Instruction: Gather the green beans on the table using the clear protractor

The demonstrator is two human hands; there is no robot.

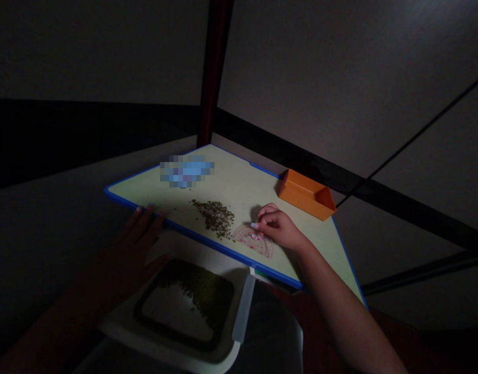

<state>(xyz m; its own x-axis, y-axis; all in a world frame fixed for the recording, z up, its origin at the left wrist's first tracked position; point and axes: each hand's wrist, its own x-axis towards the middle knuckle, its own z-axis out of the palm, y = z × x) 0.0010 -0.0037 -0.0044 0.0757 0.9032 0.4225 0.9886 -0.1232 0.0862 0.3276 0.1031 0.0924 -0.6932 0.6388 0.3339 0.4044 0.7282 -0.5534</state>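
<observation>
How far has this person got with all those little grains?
Partway, it seems. Looks done: a few pink bits lie apart on the pink semicircle, and many grains are in the tub. In hand: the right hand is by those bits; whether it holds one, I can't tell. Probably left: the loose pile on the tabletop.

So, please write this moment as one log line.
left hand: spread at board edge; right hand: curled by protractor, hold unclear; grains: pile on board, more in bin; orange box: on board
</observation>
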